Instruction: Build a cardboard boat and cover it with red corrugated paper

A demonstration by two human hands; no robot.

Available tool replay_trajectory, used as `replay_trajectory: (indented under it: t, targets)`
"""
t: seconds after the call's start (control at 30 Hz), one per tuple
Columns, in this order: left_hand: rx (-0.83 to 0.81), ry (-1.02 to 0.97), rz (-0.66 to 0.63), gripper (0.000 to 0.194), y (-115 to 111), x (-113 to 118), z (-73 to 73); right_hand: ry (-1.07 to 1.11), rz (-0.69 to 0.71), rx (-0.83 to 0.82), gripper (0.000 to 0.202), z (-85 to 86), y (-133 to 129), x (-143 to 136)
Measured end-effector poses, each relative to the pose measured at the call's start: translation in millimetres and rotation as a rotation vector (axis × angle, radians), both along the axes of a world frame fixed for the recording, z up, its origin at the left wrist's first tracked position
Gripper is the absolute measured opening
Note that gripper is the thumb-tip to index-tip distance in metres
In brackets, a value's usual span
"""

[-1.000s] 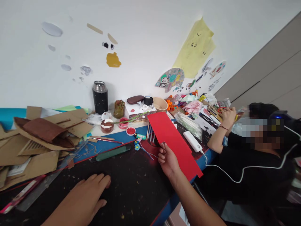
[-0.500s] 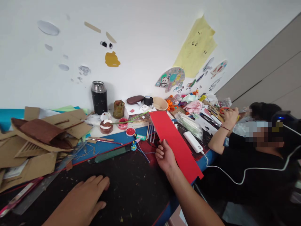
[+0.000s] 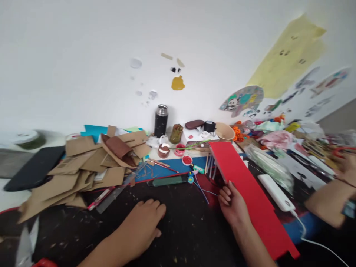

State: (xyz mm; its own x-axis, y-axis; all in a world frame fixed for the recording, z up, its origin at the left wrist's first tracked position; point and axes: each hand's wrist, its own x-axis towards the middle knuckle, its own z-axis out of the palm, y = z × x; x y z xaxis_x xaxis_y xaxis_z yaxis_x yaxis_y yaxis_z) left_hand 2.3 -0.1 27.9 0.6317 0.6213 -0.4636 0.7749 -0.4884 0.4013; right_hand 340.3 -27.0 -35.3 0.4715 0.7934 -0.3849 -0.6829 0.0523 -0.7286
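My left hand (image 3: 140, 226) lies palm down on the black mat (image 3: 178, 218), fingers loosely spread with nothing in them. My right hand (image 3: 233, 204) is closed, its fingers curled toward the palm, against the left edge of a long red board (image 3: 250, 189). Whatever its fingers may hold is hidden. Thin blue wires (image 3: 204, 193) run from a small blue flower-like piece (image 3: 190, 178) toward the right hand. Between the hands and the wall lies a long green-handled tool (image 3: 169, 180). At lower left, scissors (image 3: 26, 241) with a red handle rest opened out, partly cut off.
Brown cardboard pieces (image 3: 83, 167) pile up at left, beside a flat black object (image 3: 36, 167). A black flask (image 3: 161, 122) and red paint pots (image 3: 187, 160) stand near the wall. A white power bank (image 3: 276, 193) trails a cable. A co-worker's arm (image 3: 333, 200) is at right.
The view has swung left, bringing in the scissors and more cardboard, while the co-worker is mostly out of frame. Both hands keep about the same places on the mat and by the board.
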Motion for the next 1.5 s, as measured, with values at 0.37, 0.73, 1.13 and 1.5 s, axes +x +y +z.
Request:
replay_trajectory:
  t: [0.37,0.73,1.13,1.5]
  targets:
    - [-0.001,-0.010,0.006,0.037,1,-1,-3.3,-0.096,-0.046,0.016,0.050,12.9,-9,-4]
    - [0.003,-0.004,-0.009,0.036,3,-2,-9.5,-0.218,-0.085,0.033,0.058,38.6,-22,-22]
    - [0.017,-0.039,-0.008,0.034,0,-1,-5.8,-0.121,-0.080,-0.030,0.057,26.5,-28,-27]
    - [0.003,-0.052,0.014,0.040,-1,-3,-10.6,0.030,-0.025,-0.039,0.054,17.7,-25,-34]
